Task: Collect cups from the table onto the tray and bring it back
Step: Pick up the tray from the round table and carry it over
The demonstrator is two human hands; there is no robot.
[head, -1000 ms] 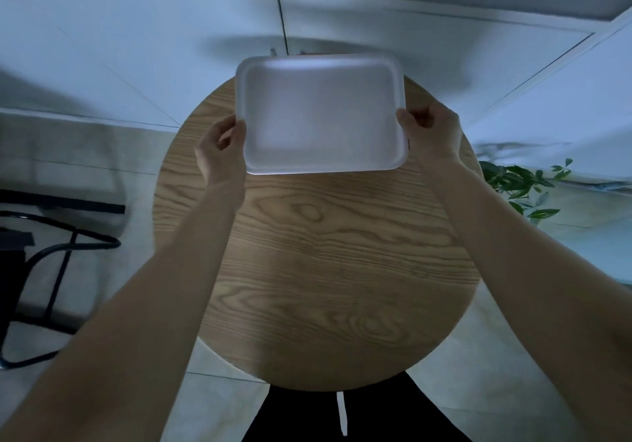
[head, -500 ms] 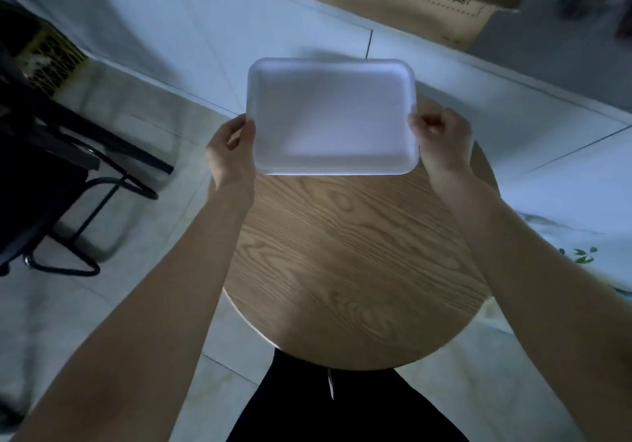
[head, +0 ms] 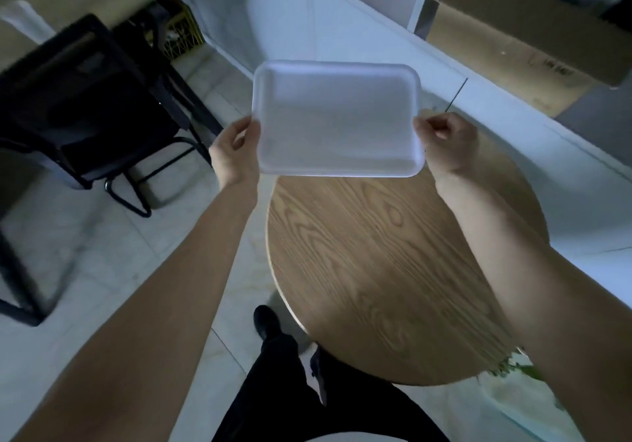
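White and shallow, the tray [head: 337, 120] sits in the upper middle of the frame, held level in the air with nothing on it. The left hand [head: 236, 149] clasps its left short edge, thumb over the rim and fingers seemingly tucked beneath, while the right hand [head: 444, 140] is curled tight around the opposite short edge. Gripping both ends this way keeps the flat surface horizontal, which would matter once cups are loaded. Below and to the right of the tray, the round wooden table [head: 393, 270] fills the centre right of the frame; its visible top shows only grain and no cups, though the far part is hidden behind the tray and arms, so I cannot rule out something there. A black chair [head: 89, 106] stands at the upper left on the pale tiled floor [head: 113, 243], and a cardboard box [head: 523, 41] rests at the upper right. With no cups in sight, collection looks not yet begun, and the tray is probably being carried toward wherever they stand.
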